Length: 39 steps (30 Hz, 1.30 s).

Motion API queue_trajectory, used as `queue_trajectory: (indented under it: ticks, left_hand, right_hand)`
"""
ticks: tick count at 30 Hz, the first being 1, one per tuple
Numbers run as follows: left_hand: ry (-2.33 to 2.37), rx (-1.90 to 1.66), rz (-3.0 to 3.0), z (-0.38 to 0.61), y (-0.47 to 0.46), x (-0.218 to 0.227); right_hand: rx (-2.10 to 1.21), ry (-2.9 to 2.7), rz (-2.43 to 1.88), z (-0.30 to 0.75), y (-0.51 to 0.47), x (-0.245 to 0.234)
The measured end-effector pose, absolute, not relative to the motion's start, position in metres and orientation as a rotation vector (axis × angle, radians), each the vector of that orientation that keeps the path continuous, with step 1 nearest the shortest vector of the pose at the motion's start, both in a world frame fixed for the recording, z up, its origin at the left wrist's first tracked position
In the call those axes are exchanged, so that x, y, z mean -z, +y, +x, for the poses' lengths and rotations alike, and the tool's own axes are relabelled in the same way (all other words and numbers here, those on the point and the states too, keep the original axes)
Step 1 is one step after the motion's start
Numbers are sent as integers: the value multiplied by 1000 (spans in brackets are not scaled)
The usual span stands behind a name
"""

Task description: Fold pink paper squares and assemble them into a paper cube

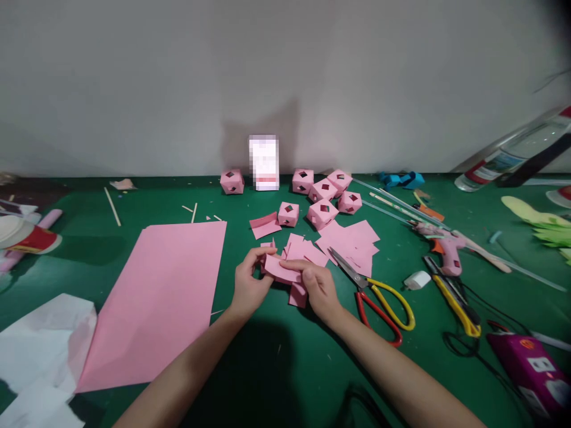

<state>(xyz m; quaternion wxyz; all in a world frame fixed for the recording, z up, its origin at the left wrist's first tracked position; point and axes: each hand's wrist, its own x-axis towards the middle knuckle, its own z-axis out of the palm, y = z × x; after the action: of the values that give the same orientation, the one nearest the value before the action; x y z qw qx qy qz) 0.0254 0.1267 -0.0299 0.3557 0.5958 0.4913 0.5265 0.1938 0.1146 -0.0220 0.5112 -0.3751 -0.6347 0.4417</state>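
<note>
Between my two hands is a small strip of pink paper (pixel 282 270), raised just above the green table. My left hand (pixel 252 279) pinches its left end, and my right hand (pixel 320 288) grips the right end with the thumb on top. Cut pink paper pieces (pixel 297 246) lie just behind and under the strip, partly hidden by my fingers. Right of my right hand, scissors (pixel 357 279) with one red and one yellow handle rest with their blades on pink sheets (pixel 350 241). Beyond my hands stand several folded pink paper boxes (pixel 322 213) with diamond-shaped holes.
A large pink sheet (pixel 165 303) lies at left beside crumpled white paper (pixel 44 351) and a paper cup (pixel 31 233). At right are a pink glue gun (pixel 449 252), a yellow utility knife (pixel 455 300), a white plug (pixel 417 280) and a purple pack (pixel 526 368). A blurred lit screen (pixel 264 161) leans on the wall.
</note>
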Motion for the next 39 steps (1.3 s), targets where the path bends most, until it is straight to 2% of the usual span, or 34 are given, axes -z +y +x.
queue_trajectory:
  ticks: [5,11,18,29,39]
  left_hand:
    - [1221,-1360,1517,27,126,30]
    - [1254,-1309,1576,26,126,32]
    - [1203,-1248,1639,24,125,26]
    - [1072,-1211,1807,27,124,15]
    - [1208,-1234,1812,28,122,19]
  right_hand:
    - [-1040,-1452,-980,189,117,19]
    - [-1167,-1308,-1043,186,116,24]
    - [-1220,-1435,-1055,188,118,25]
    - [-1329,-1181,-1074,191,123,19]
    - [-1354,-1214,-1050,189,122,21]
